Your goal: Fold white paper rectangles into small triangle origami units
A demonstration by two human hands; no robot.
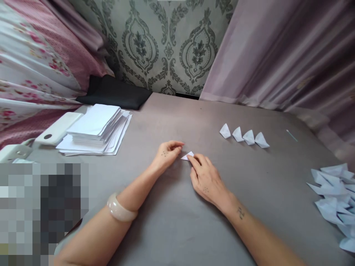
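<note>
A small folded white paper, triangular in outline, lies near the middle of the grey-covered table. My right hand rests on its right side, with the index finger pressing the paper and the thumb bent in close below. Part of the fold is covered by these fingers. Just left of the paper is my left hand, holding nothing. Its fingers stretch to the right and its thumb sits slightly apart beneath them. Beyond my right hand stand several folded paper shapes in a row.
A stack of white paper sheets lies at the left, beside a white device. Behind it is a black cloth-like item. A pile of folded papers sits at the right edge. A thin stick lies at the far right.
</note>
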